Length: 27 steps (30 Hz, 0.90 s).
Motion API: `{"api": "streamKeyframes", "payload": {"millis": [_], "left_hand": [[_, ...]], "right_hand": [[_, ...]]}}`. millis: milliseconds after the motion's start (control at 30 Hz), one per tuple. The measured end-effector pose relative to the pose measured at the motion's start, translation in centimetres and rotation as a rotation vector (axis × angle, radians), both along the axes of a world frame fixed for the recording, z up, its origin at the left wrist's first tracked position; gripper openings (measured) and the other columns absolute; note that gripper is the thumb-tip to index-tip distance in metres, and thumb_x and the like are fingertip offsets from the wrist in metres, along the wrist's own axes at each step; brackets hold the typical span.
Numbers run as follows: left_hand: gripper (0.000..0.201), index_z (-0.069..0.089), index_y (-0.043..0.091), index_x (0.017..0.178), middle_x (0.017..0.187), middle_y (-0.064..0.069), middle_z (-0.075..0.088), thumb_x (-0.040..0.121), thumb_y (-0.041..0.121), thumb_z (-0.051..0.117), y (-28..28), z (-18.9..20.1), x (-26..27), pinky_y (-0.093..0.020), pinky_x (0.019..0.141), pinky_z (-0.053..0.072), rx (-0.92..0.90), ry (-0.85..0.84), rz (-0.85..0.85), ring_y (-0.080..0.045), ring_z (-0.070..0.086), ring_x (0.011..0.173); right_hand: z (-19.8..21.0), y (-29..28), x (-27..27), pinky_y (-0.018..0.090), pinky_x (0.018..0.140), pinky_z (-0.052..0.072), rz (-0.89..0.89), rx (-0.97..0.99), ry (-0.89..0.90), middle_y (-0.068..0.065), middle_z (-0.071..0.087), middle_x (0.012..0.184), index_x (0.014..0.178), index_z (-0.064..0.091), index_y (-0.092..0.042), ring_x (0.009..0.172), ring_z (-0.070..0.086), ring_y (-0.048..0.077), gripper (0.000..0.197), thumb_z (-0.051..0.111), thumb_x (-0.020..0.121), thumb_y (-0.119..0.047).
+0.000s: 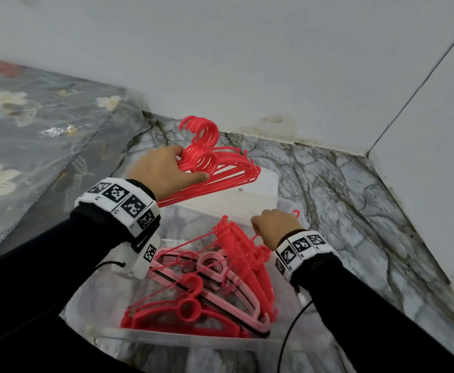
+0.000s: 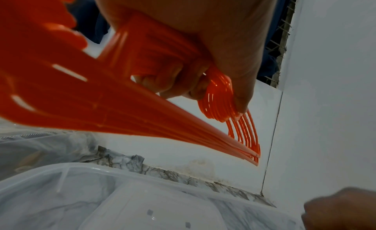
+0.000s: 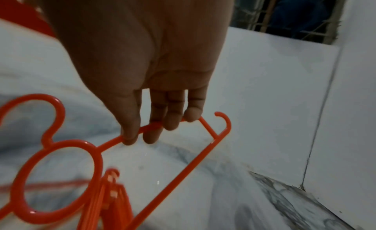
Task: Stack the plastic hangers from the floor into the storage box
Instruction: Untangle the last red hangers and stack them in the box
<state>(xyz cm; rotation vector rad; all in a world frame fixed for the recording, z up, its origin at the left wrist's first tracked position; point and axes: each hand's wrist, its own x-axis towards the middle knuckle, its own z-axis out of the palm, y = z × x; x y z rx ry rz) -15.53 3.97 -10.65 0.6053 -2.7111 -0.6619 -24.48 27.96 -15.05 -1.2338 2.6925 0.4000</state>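
The left hand [image 1: 166,172] is gripping a bundle of red hangers [image 1: 220,162] by their necks, fingers curled round them, above the far end of the clear storage box [image 1: 261,184]. The right hand [image 1: 274,227] is pinching a single red hanger [image 3: 114,146] by its shoulder bar over the pink and red hangers [image 1: 207,286] lying in the box on the marble floor [image 1: 355,211].

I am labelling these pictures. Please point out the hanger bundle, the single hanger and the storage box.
hanger bundle [image 1: 209,160]: head view, on the stacked rings.
single hanger [image 3: 61,153]: right wrist view, on its ring's top.
storage box [image 1: 247,203]: head view, on the far rim.
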Motion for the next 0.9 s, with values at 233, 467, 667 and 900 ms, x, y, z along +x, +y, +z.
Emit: {"api": "streamKeyframes", "payload": {"millis": [233,467,667,900], "left_hand": [[0.049,0.06,0.026,0.082,0.071,0.011,0.061,0.062,0.071,0.068,2.0,0.9,-0.1,-0.031,0.067,0.044,0.106,0.063,-0.041,-0.017,0.059,0.071],[0.068,0.047,0.028,0.066,0.067,0.009,0.051,0.054,0.095,0.041,4.8,0.9,-0.3,-0.026,0.051,0.029,0.122,0.098,-0.139,-0.001,0.046,0.059],[0.073,0.052,0.026,0.072,0.07,0.007,0.056,0.052,0.096,0.043,5.4,1.1,-0.4,-0.025,0.052,0.031,0.081,0.089,-0.17,-0.002,0.049,0.063],[0.05,0.056,0.026,0.082,0.072,0.01,0.054,0.073,0.074,0.055,5.1,0.9,-0.6,-0.019,0.052,0.027,0.025,0.048,-0.18,0.002,0.044,0.062]], "right_hand": [[5.9,2.2,0.1,0.039,0.084,0.046,-0.14,-0.589,-0.076,0.005,0.049,0.105,0.098,0.063,-0.019,0.097,0.056,0.024,0.011,0.053,0.093,-0.021],[7.6,2.0,0.3,0.019,0.072,0.033,-0.116,-0.979,-0.071,-0.004,0.046,0.094,0.091,0.064,-0.019,0.079,0.047,0.007,0.007,0.059,0.089,-0.014],[7.1,1.6,-0.3,0.006,0.066,0.032,-0.123,-1.064,-0.062,-0.002,0.047,0.091,0.092,0.066,-0.016,0.071,0.044,-0.002,0.007,0.06,0.09,-0.014],[6.3,0.7,-0.8,0.001,0.063,0.037,-0.211,-1.23,-0.099,-0.003,0.053,0.094,0.087,0.057,-0.024,0.063,0.051,-0.004,0.017,0.068,0.082,-0.012]]}}
